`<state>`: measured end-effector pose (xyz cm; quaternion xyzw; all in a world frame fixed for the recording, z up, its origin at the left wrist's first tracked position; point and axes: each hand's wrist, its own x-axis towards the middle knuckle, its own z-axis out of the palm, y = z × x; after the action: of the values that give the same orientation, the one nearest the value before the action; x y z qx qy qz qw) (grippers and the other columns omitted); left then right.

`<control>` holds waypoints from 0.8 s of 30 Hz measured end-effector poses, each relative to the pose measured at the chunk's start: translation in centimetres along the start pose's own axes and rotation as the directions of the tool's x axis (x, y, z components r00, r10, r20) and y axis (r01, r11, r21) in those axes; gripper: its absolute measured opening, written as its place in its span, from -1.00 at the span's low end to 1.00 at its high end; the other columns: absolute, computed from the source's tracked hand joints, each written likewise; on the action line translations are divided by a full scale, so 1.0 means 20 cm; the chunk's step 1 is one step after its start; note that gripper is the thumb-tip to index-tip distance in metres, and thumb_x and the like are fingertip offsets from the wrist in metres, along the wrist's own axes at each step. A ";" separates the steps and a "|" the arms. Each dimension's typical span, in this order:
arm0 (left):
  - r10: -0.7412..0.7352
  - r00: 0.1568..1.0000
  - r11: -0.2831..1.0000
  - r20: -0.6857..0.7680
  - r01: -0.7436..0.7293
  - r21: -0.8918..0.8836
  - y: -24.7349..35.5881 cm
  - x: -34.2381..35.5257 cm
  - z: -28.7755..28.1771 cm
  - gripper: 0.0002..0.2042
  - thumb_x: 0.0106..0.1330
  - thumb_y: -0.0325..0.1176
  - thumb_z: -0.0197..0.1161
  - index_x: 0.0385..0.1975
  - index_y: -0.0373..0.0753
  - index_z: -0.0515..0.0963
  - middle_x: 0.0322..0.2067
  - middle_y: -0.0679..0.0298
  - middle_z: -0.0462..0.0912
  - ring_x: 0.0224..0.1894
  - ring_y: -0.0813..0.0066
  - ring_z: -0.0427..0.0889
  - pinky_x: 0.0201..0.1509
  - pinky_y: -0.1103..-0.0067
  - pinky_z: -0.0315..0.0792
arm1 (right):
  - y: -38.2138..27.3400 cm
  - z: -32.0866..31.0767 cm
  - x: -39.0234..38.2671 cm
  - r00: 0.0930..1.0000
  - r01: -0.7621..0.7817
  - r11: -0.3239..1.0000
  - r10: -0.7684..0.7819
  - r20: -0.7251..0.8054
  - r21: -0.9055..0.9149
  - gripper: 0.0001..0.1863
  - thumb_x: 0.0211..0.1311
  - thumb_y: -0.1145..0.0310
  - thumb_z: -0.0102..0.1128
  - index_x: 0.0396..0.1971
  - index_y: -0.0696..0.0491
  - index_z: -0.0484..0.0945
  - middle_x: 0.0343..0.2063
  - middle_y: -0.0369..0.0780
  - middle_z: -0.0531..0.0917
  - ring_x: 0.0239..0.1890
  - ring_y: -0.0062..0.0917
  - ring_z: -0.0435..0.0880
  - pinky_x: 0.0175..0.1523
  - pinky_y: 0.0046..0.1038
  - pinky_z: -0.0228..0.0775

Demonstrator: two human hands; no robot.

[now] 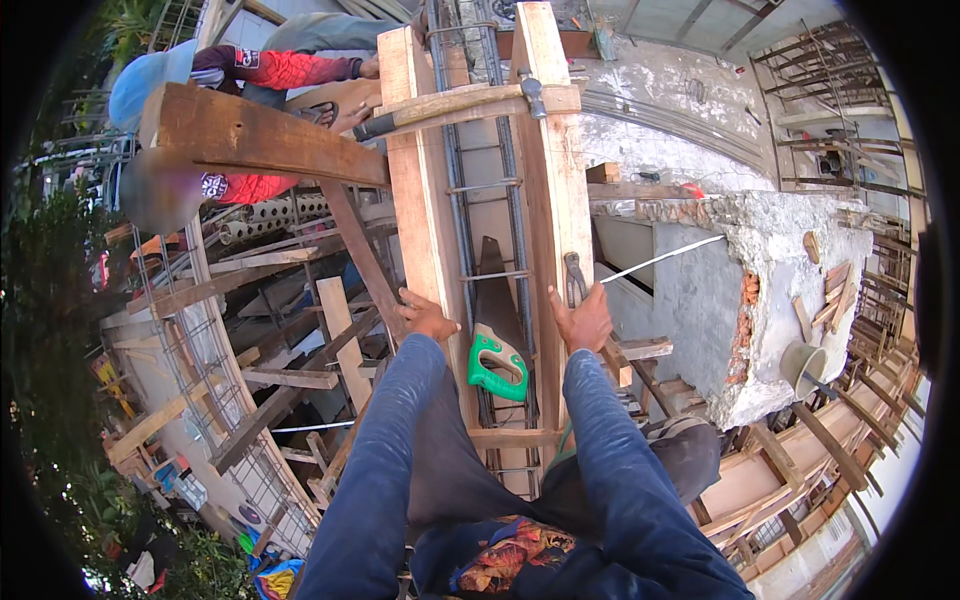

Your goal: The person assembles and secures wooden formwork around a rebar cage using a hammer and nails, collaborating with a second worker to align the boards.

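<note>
My left hand (428, 316) lies across the left wooden board (425, 190), its fingers bent over the outer edge and its thumb inside. On the right wooden board (565, 170), my right hand (583, 320) spans the top edge in the same way. A pair of dark pincers (574, 276) sits on that edge, its handles reaching between thumb and fingers. Between the boards, a handsaw (498, 370) with a green handle rests over the steel reinforcing bars (510, 180). A claw hammer (450, 107) lies across both boards at the far end.
A co-worker in red sleeves and a blue cap (150, 80) is at the far left, behind a brown beam (265, 135). A broken concrete wall (790, 260) stands to the right. Loose timbers (290, 378) and a rebar cage (240, 400) lie lower on the left.
</note>
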<state>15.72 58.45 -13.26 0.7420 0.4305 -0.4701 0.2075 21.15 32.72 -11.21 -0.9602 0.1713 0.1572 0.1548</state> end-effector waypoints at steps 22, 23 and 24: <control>0.039 0.998 0.999 0.057 -0.039 0.009 -0.05 0.14 0.07 0.38 0.01 -0.09 0.54 0.24 -0.51 -0.74 0.36 -0.45 -0.47 0.44 -0.35 -0.28 0.49 0.17 -0.10 | 0.04 -0.02 0.01 1.000 -0.022 0.997 0.020 0.016 0.075 -0.15 -0.13 -0.27 0.36 0.00 0.09 0.35 -0.13 -0.06 0.56 -0.09 -0.13 0.61 -0.05 -0.16 0.48; 0.037 0.999 0.999 0.026 -0.037 0.001 -0.07 0.15 0.08 0.38 0.02 -0.13 0.54 0.24 -0.46 -0.77 0.36 -0.46 -0.44 0.43 -0.34 -0.21 0.49 0.18 -0.07 | 0.03 -0.03 0.01 0.999 -0.035 0.997 0.033 0.032 0.076 -0.14 -0.13 -0.27 0.36 0.01 0.09 0.35 -0.12 -0.05 0.56 -0.08 -0.13 0.61 -0.05 -0.16 0.48; 0.036 0.999 0.999 -0.005 -0.036 -0.009 -0.08 0.17 0.08 0.39 0.02 -0.16 0.54 0.24 -0.40 -0.81 0.36 -0.47 -0.40 0.43 -0.33 -0.13 0.48 0.18 -0.03 | 0.01 -0.03 0.00 0.998 -0.048 0.996 0.045 0.047 0.076 -0.14 -0.13 -0.27 0.35 0.01 0.10 0.36 -0.11 -0.05 0.56 -0.08 -0.13 0.61 -0.04 -0.17 0.48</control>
<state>14.07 59.68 -16.84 0.7499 0.4197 -0.4624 0.2183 21.24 32.24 -10.79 -0.9454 0.1961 0.1756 0.1920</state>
